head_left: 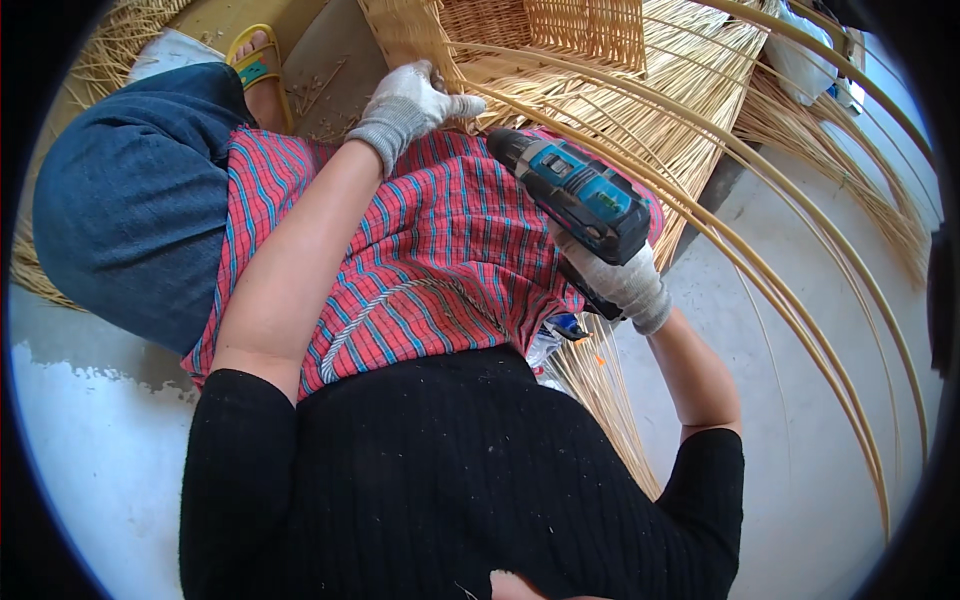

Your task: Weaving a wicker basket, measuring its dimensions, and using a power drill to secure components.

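Wicker basket stands at top centre of the frame, its lower-left corner gripped by the gloved left hand, fingers curled. The gloved right hand wraps a drill's handle, nose near the left thumb. Fastening seems in hand; next probably calls for steadying that corner and lining up the tip, whose contact I cannot tell.

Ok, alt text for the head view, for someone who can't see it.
White-gloved right hand holds a teal-and-black power drill; gloved left hand is at the edge of a tan woven wicker piece. Red checked cloth covers the lap; long tan canes curve past at right.
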### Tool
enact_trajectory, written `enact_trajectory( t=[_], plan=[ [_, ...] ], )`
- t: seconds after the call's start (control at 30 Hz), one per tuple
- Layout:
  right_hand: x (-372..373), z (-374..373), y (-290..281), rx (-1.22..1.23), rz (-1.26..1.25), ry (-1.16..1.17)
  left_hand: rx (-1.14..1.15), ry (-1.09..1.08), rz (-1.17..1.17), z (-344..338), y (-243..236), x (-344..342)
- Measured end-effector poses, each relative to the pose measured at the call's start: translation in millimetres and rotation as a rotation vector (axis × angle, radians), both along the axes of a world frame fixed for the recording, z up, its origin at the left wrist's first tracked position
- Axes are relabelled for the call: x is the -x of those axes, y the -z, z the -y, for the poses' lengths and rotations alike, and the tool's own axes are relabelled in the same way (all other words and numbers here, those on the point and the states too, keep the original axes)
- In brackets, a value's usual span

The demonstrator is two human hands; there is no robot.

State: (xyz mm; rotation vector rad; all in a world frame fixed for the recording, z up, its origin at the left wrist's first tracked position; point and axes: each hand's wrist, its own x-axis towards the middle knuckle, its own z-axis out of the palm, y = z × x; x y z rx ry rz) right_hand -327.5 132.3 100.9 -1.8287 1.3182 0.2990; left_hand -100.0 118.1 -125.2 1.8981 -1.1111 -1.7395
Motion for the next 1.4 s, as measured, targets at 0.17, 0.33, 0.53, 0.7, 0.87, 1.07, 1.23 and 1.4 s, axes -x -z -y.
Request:
enact_trajectory(
  t=[0.17, 0.33, 0.53, 0.7, 0.87, 1.07, 1.23, 1.4],
  plan=[
    [-5, 4, 1, 0.013, -0.021, -0.095, 0.006, -0.007, -0.010, 0, 6, -3],
    [-10, 4, 10, 0.090, 0.001, -0.115, 0.077, -0.067, -0.053, -2, 29, 4],
    [-28, 8, -17, -0.084, 0.085, 0.108, 0.121, -0.126, -0.117, -3, 35, 14],
    [-9, -8, -103, -0.183, 0.014, 0.414, 0.189, 0.124, 0.074, 7, 26, -16],
    [12, -63, -98, -0.070, 0.169, 0.395, 0.410, -0.345, 0.330, 84, 32, -117],
    [-1, -112, -57, -0.047, 0.359, 0.489, 0.309, -0.556, -0.100, 169, 46, -168],
    [5, -130, -55, -0.210, 0.290, 0.662, 0.136, -0.759, -0.211, 123, 49, -161],
    [15, -123, -33, -0.248, 0.393, 0.599, 0.161, -1.163, -0.248, 49, 73, -178]
  ],
)
